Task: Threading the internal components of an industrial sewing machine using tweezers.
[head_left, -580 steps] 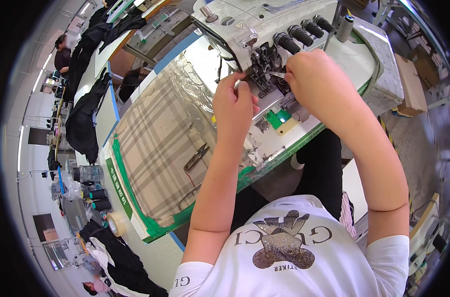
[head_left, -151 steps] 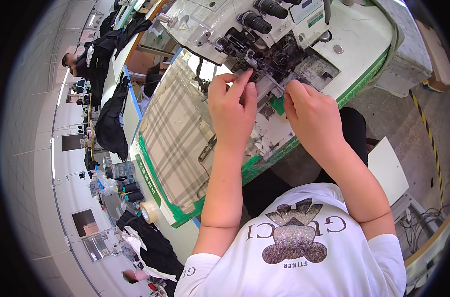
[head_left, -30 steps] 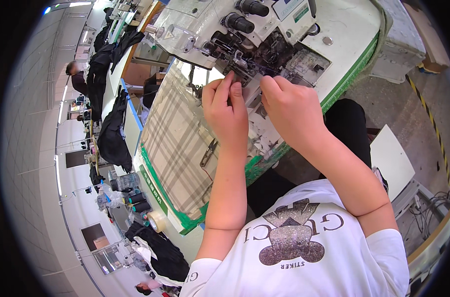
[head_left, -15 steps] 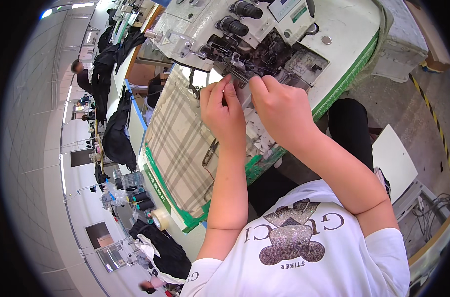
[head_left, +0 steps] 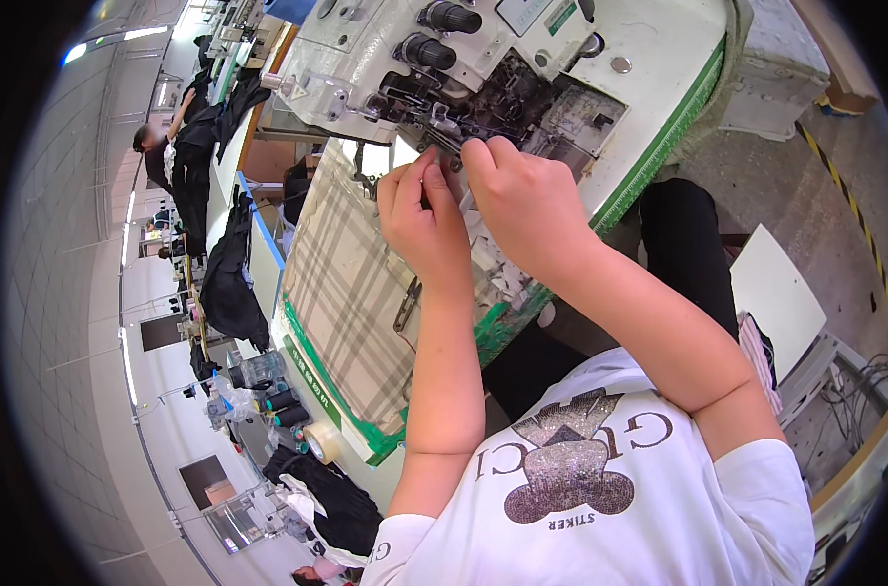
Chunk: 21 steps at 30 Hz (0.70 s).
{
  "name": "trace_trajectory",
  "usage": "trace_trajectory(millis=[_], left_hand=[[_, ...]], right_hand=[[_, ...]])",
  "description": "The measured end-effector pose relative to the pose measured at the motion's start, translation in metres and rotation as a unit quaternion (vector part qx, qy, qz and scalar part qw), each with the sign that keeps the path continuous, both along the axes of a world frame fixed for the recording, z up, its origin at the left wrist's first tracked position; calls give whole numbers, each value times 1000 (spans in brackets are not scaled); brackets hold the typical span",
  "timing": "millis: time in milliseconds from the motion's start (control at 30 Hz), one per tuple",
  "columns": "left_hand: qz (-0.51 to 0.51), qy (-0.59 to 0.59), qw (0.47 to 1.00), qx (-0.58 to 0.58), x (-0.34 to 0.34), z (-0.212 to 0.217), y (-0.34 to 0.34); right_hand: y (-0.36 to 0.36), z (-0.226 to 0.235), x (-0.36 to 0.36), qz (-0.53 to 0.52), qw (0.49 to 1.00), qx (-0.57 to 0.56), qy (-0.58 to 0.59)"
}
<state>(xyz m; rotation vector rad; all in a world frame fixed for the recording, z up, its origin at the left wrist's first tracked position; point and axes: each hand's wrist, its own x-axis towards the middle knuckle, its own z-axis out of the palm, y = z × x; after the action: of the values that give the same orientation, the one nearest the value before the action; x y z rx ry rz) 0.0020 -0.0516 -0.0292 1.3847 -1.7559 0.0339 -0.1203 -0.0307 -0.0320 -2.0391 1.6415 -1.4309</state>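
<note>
An industrial sewing machine [head_left: 338,64] stands before me with its front cover area open, showing the dark inner parts [head_left: 507,93]. Both my hands are at its needle area. My left hand [head_left: 426,227] is closed in a pinch just below the metal presser parts [head_left: 444,132]. Close beside it, my right hand [head_left: 530,203] has its fingers curled together against the same parts. Whatever lies between the fingertips of either hand is too small or hidden to make out. Thread snips [head_left: 406,305] lie beside my left forearm.
Beige checked covering [head_left: 331,283] lies on the table, edged with green tape [head_left: 366,430]. Off-white scraps [head_left: 497,256] sit under my wrists. A tape roll [head_left: 321,442], dark thread spools [head_left: 283,400] and black garments [head_left: 231,273] are at the left. Another person [head_left: 158,156] works farther back.
The whole view has shifted slightly, with the machine now a little farther left and up. Both hands keep to the needle area in nearly the same pose. The person in the background has raised an arm.
</note>
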Motion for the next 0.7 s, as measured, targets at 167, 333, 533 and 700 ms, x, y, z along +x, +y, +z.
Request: trace_trajectory(millis=[167, 333, 533, 700], left_hand=[[-2, -3, 1000, 1, -2, 1, 1], [-9, -17, 1000, -14, 0, 1, 0], [-4, 27, 999, 38, 0, 4, 2], [2, 97, 989, 110, -3, 14, 3]], right_hand=[[-4, 0, -1, -6, 1000, -1, 1], [-3, 1, -4, 3, 1000, -11, 15], [1, 7, -12, 17, 1000, -10, 12], [-2, 12, -17, 35, 998, 28, -31]])
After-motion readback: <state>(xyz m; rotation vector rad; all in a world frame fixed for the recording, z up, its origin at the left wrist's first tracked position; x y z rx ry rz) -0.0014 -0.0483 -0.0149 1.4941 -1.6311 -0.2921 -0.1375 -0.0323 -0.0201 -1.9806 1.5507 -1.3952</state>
